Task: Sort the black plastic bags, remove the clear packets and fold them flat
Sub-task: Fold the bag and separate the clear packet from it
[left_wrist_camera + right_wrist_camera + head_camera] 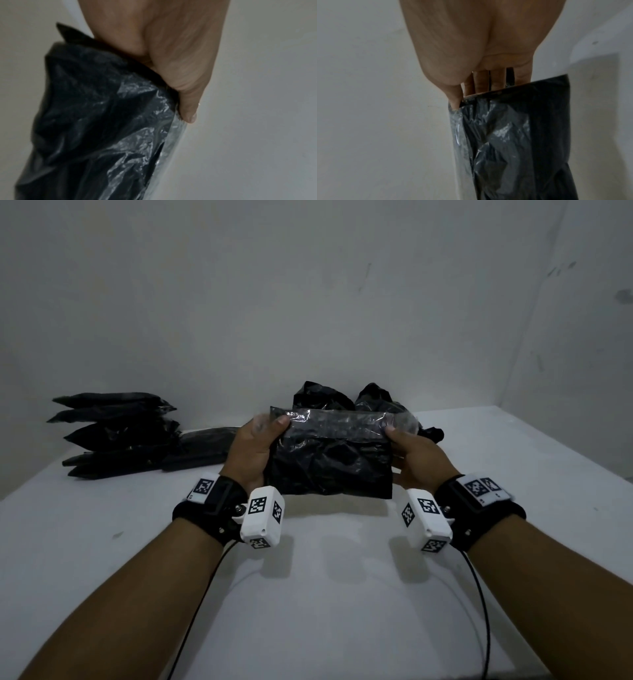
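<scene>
A packet of black plastic bags [334, 463] in a clear wrapper is held up above the white table [308, 594], between both hands. My left hand [255, 445] grips its left end, thumb pressed on the clear top flap [337, 421]. My right hand [416, 453] pinches the right end the same way. In the left wrist view the thumb lies on the clear edge [175, 129] of the black packet [96, 121]. In the right wrist view my fingers [481, 82] go behind the black packet [518, 135] and the thumb sits on its clear edge [456, 121].
A stack of flat black bag packets [116, 433] lies at the table's far left, one more [202, 448] beside it. Crumpled loose black bags [346, 398] sit behind the held packet by the wall. The table's right edge [561, 463] runs close to my right wrist.
</scene>
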`<state>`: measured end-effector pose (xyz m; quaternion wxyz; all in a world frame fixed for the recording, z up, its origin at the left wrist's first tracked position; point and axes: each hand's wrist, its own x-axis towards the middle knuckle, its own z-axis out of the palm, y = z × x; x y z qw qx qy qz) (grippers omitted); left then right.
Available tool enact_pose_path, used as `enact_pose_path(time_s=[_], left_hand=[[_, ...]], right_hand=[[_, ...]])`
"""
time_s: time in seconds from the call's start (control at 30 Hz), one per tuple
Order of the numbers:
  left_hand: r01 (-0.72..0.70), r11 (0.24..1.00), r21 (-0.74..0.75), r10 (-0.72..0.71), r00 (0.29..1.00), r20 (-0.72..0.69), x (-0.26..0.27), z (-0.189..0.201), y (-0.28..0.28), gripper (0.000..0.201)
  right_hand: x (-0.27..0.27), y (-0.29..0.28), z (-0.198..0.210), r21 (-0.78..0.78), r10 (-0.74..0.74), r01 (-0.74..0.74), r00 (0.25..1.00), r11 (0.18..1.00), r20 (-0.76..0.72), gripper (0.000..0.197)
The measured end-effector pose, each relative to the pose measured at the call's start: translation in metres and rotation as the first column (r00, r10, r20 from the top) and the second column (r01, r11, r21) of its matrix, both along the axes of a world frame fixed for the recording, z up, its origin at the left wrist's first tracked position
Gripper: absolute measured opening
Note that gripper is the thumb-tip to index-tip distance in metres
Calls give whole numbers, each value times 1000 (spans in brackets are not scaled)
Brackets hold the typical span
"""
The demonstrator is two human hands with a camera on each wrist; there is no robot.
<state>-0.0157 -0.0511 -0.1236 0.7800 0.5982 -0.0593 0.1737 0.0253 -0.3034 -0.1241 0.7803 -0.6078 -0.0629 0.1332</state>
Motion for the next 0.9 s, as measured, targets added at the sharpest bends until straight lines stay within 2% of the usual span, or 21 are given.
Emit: enact_pose_path(time_s=[0.1, 0.2, 0.27, 0.33, 0.4, 0.43, 0.5, 0.57, 0.6, 0.67, 0.7, 0.77, 0.9], left_hand=[[-69, 997, -44, 70, 997, 14, 0, -2, -4, 37], [-111, 992, -63, 112, 994, 10, 0, 0, -9, 24], [-105, 992, -71, 106, 994, 2, -2, 2, -11, 16], [-105, 992, -75, 106, 994, 11, -2, 3, -10, 18], [-122, 990, -76, 124, 992, 20, -1, 2, -10, 24], [-137, 987, -87, 140, 990, 20, 0, 2, -10, 25], [-168, 976, -136, 171, 985, 11, 1, 2, -10, 31], [-199, 966, -164, 202, 979, 3, 3, 1, -9, 31], [-212, 964, -160, 216, 976, 7, 4, 0, -9, 24], [-218, 967, -133, 223, 975, 22, 4, 0, -11, 10], [-216, 969, -121, 220, 975, 28, 4, 0, -13, 8], [-205, 973, -108, 210, 977, 35, 2, 2, -17, 8], [-162, 981, -109, 167, 985, 42, -3, 4, -22, 5]], right_hand=[[-4, 4, 0, 44, -33, 32, 999, 999, 22, 26], [-7, 13, 3, 146, -47, 41, 998, 988, 35, 38], [-9, 14, 11, 202, -39, 37, 999, 979, 6, 33], [-8, 13, 18, 251, -16, 28, 999, 968, -51, 30], [-9, 13, 20, 238, -81, 100, 993, 966, -90, 31], [-6, 13, 19, 172, -173, 182, 983, 968, -66, 29], [4, 11, 11, 31, -426, 425, 902, 905, 70, 21], [6, 7, 9, 23, -647, 668, 711, 744, 274, 28], [3, 7, 10, 65, -658, 697, 636, 714, 404, 27], [-7, 12, 13, 61, -521, 644, 555, 762, 649, 22], [-10, 16, 13, -2, -424, 614, 548, 789, 721, 22], [-11, 20, 12, -133, -311, 580, 600, 804, 737, 25], [-7, 21, 11, -186, -327, 497, 764, 847, 556, 38]])
